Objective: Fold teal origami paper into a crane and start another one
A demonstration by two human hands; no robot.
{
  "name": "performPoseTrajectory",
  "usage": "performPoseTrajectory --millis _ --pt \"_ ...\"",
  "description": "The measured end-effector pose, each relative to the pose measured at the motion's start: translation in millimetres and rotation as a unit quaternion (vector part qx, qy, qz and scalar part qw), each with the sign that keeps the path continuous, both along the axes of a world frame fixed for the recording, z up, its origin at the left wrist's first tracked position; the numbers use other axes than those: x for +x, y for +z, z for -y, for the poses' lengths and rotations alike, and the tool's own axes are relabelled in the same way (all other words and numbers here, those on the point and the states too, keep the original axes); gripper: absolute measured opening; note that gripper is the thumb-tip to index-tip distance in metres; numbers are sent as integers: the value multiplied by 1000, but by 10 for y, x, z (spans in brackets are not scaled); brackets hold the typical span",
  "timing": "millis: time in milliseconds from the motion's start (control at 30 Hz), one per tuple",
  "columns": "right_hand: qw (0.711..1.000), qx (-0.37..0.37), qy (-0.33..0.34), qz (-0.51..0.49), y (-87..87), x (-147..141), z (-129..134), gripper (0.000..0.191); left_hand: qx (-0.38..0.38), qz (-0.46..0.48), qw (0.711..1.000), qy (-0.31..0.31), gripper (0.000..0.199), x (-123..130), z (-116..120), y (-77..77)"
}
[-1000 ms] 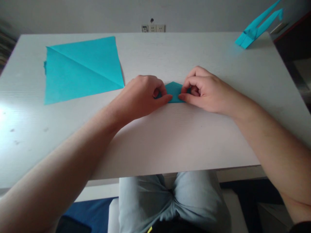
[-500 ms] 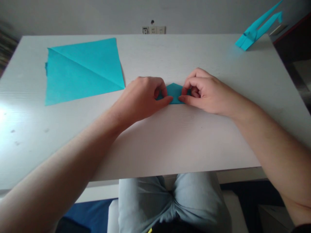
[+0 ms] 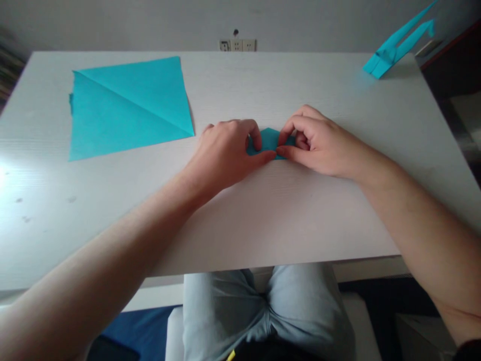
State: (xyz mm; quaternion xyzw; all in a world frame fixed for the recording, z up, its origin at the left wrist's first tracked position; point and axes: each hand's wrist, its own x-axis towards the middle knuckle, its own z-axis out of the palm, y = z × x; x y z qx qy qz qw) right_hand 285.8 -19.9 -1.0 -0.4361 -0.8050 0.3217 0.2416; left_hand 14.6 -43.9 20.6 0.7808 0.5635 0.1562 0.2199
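Observation:
A small folded piece of turquoise paper point(image 3: 269, 140) lies on the white table, its peaked top edge showing between my hands. My left hand point(image 3: 235, 148) is closed over its left part, the thumb stretched along the near edge and the curled index finger pressing the paper. On the other side my right hand point(image 3: 310, 140) pinches the right part between thumb and index finger. The two thumb tips almost meet near the front edge. My fingers cover both ends of the paper.
A large turquoise sheet point(image 3: 131, 105) with a diagonal crease lies at the left of the table point(image 3: 240, 220). At the back right corner stands a folded turquoise paper crane point(image 3: 391, 50). Wall sockets point(image 3: 237, 45) sit behind the table's far edge.
My left hand has shifted slightly to the right, its thumb sliding along the paper's near edge towards the right thumb. My right hand has barely moved.

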Motion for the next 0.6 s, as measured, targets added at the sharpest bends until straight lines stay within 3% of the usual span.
performPoseTrajectory --millis 200,600 --pt "1000 6 3 3 17 17 -1 43 -6 1 1000 -5 24 -18 -34 -3" --pt "998 25 38 35 43 87 -12 40 -5 62 996 -70 22 -193 -176 -109"
